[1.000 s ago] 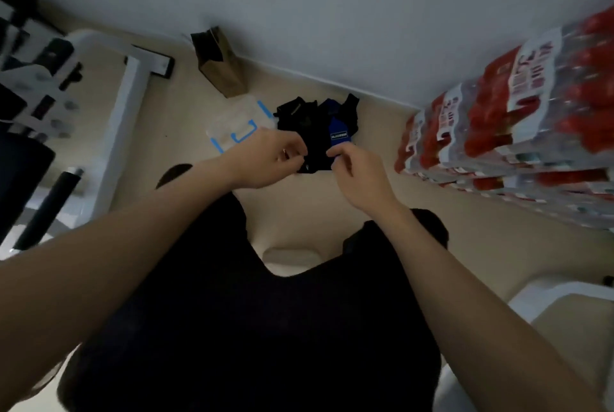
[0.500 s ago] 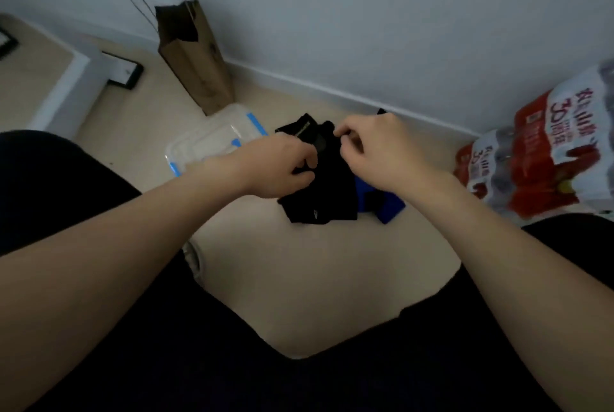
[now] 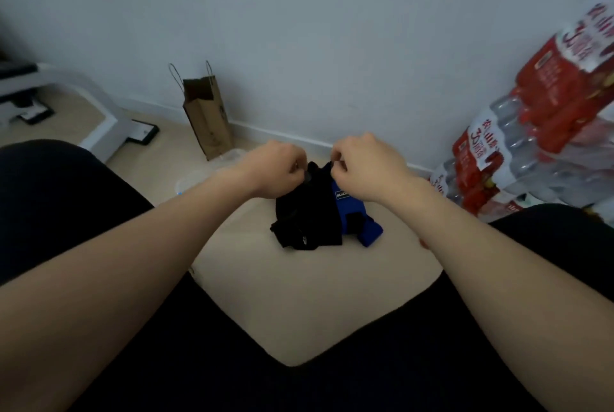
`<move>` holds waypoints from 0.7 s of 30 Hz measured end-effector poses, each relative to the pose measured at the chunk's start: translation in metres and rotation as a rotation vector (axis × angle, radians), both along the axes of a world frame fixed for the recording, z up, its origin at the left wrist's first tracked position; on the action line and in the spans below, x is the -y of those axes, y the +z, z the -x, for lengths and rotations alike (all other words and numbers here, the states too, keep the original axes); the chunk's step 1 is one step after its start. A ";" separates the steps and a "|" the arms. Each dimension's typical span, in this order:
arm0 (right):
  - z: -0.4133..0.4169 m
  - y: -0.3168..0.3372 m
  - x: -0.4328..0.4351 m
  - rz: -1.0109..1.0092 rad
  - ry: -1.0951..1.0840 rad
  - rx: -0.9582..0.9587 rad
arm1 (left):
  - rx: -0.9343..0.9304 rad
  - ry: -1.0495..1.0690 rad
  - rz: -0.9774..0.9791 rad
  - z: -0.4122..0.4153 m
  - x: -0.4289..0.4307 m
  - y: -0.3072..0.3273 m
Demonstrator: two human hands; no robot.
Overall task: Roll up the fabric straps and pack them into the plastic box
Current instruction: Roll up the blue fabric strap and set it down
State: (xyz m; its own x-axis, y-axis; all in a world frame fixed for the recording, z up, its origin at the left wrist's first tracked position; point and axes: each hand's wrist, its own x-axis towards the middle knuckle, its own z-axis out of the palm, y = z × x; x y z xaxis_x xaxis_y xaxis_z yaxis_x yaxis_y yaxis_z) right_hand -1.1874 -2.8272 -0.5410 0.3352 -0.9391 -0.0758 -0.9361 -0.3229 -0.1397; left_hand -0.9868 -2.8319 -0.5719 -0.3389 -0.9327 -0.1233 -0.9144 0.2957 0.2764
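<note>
the person is sitting on the pale floor (image 3: 299,305) with dark-clad legs (image 3: 66,212) spreading to either side and both bare arms reaching forward over a small pile of fabric straps (image 3: 299,232). the left hand (image 3: 275,172) is curling its fingers tight and pinching the raised upper edge of a black strap (image 3: 317,185). the right hand (image 3: 362,169) is closing in the same way just beside it, its fingertips nipping the same black edge, so the two fists are sitting close together with the cloth hanging down between them onto the pile. a blue strap (image 3: 355,217) with a small label is lying against the black one on its right side, partly under the right wrist. the plastic box (image 3: 202,179), clear and mostly hiding behind the left forearm, is standing on the floor to the left of the pile, near it but not touching it. a brown paper bag (image 3: 207,122) is standing upright against the wall (image 3: 299,29) just behind the box. shrink-wrapped packs of bottles (image 3: 531,145) with red labels are stacking up at the right, and a white frame (image 3: 99,102) is showing at the far left.
</note>
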 end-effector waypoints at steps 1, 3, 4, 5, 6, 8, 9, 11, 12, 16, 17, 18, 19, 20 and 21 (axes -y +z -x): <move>0.000 0.010 -0.003 -0.009 0.022 -0.035 | -0.010 0.000 0.001 -0.002 -0.001 0.004; 0.001 0.029 -0.008 -0.026 0.046 -0.103 | -0.044 0.005 0.017 -0.004 0.000 0.008; 0.001 0.036 -0.008 -0.033 0.057 -0.142 | -0.073 0.018 0.019 -0.004 0.001 0.009; 0.002 0.040 -0.006 -0.047 0.067 -0.185 | -0.105 0.033 0.017 -0.003 0.004 0.007; 0.003 0.042 -0.004 -0.067 0.069 -0.231 | -0.136 0.048 0.014 -0.001 0.007 0.004; 0.004 0.036 0.006 -0.115 0.048 -0.309 | -0.187 0.070 0.003 0.005 0.014 -0.008; 0.004 0.029 0.012 -0.130 0.023 -0.329 | -0.212 0.080 -0.006 0.009 0.018 -0.016; 0.004 0.008 0.028 -0.151 -0.037 -0.342 | -0.251 0.103 -0.025 0.017 0.027 -0.033; 0.005 -0.006 0.038 -0.172 -0.064 -0.336 | -0.261 0.113 -0.042 0.020 0.033 -0.043; 0.019 -0.069 0.075 -0.322 -0.139 -0.275 | -0.309 0.142 -0.140 0.027 0.052 -0.089; 0.025 -0.088 0.083 -0.370 -0.165 -0.234 | -0.323 0.150 -0.162 0.027 0.054 -0.102; 0.031 -0.107 0.090 -0.428 -0.196 -0.184 | -0.333 0.156 -0.186 0.027 0.055 -0.115; 0.038 -0.126 0.095 -0.485 -0.229 -0.130 | -0.334 0.159 -0.213 0.027 0.055 -0.128; 0.045 -0.144 0.099 -0.533 -0.262 -0.084 | -0.326 0.162 -0.245 0.027 0.057 -0.141; 0.053 -0.162 0.103 -0.570 -0.292 -0.052 | -0.311 0.163 -0.275 0.027 0.059 -0.154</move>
State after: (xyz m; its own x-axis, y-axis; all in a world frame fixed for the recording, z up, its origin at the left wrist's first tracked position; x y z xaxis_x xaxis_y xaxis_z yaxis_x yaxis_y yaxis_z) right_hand -1.2400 -2.9298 -0.7027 0.0539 -0.7987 -0.5994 -0.9844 0.0583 -0.1661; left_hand -1.0135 -2.8909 -0.7255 -0.2503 -0.9238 -0.2898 -0.8039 0.0315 0.5939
